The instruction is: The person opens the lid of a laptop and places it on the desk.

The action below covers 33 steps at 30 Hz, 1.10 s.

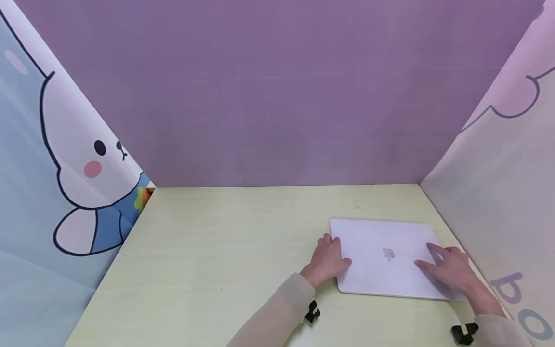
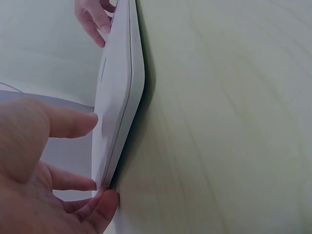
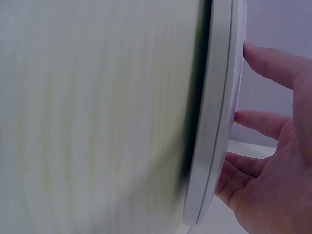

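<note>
your pale sleeves (image 1: 277, 313) are filling the near edge of the head view, with black wrist-worn pieces (image 1: 312, 313) sitting beside the cuffs. between your two hands a closed, silvery laptop (image 1: 386, 279) is lying lid upward over the right part of the pale table (image 1: 195, 250), near the right wall (image 1: 490, 193).

only the head view is giving you the whole lid and the cartoon figure (image 1: 95, 180) on the left wall; your wrist cameras are showing the laptop's slim side instead, where a dark seam (image 3: 219, 127) is running along and a shadow is falling underneath (whether the base is fully touching the tabletop, you cannot tell). the left wrist view is also catching your other hand past the lid.

for markings, you are seeing an apple logo (image 1: 389, 252) mid-lid, and on the right wall a purple letter (image 1: 505, 279), reading like "p" or "b", plus a bluish "o" (image 1: 522, 320).

your left hand (image 1: 328, 260) is gripping the left edge, thumb resting on the lid, other fingers bending at the side. your right hand (image 1: 448, 267) is holding the right edge, thumb and forefinger spreading apart on the lid, remaining fingers curling beside it.
</note>
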Motion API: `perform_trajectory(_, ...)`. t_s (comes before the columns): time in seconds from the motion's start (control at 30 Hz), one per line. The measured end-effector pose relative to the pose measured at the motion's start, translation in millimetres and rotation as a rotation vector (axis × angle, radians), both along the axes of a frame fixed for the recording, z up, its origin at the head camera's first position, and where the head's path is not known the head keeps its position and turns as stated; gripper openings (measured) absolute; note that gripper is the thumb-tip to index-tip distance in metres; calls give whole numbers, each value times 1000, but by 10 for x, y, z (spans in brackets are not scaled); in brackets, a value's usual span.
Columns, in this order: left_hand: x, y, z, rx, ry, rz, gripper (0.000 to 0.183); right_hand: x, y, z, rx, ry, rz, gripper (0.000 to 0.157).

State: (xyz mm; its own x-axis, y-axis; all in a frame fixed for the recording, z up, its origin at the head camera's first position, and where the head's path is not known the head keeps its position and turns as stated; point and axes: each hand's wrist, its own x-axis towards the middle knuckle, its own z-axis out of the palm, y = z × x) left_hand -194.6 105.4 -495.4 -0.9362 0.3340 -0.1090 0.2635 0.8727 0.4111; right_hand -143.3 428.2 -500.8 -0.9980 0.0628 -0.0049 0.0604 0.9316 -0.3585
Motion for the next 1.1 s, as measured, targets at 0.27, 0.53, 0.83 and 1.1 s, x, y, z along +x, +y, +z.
perform_trajectory(0.27,13,41,-44,-28,8,33,66,7,-65,12,-27,-27,-16,84)
perform_trajectory(0.53,30,30,-46,42,-5,86,68,7,-141,-6,-38,-11,-28,84)
perform_trajectory(0.83,36,-9,-40,90,2,104,53,9,-179,-7,-42,-42,-56,87)
perform_trajectory(1.1,21,-63,-27,71,-5,111,58,4,-271,15,-65,-62,-55,91)
